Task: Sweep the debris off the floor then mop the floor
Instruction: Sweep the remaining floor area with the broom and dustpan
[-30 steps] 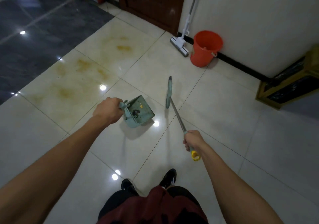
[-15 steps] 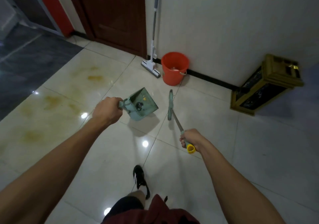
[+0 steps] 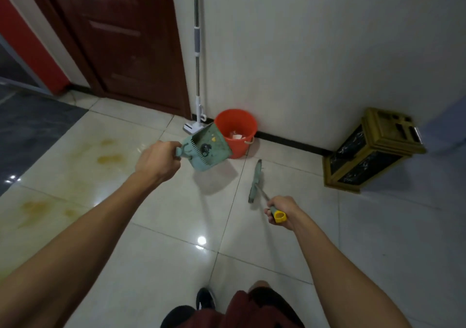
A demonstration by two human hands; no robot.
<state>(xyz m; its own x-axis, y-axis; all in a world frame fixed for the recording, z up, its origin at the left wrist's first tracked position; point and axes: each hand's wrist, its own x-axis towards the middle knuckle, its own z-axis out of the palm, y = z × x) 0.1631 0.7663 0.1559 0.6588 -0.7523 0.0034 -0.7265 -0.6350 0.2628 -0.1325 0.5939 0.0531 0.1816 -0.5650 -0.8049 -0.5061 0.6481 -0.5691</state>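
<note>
My left hand (image 3: 157,161) grips the handle of a green dustpan (image 3: 214,151), held in the air with small bits of debris in it, its far edge overlapping the orange bucket (image 3: 235,125). My right hand (image 3: 282,211) grips the yellow-capped end of a green broom (image 3: 255,181), whose head hangs just over the floor tiles (image 3: 176,252). Some white scraps lie inside the bucket. A white mop (image 3: 198,75) leans upright on the wall left of the bucket.
A dark red door (image 3: 118,37) is at the back left. A gold and black box (image 3: 373,151) stands by the wall on the right. Yellowish stains (image 3: 108,156) mark the tiles on the left. My shoe (image 3: 205,298) shows at the bottom.
I have walked closer to the wall. The dustpan has moved up to the orange bucket, and the broom has come along beside it.
</note>
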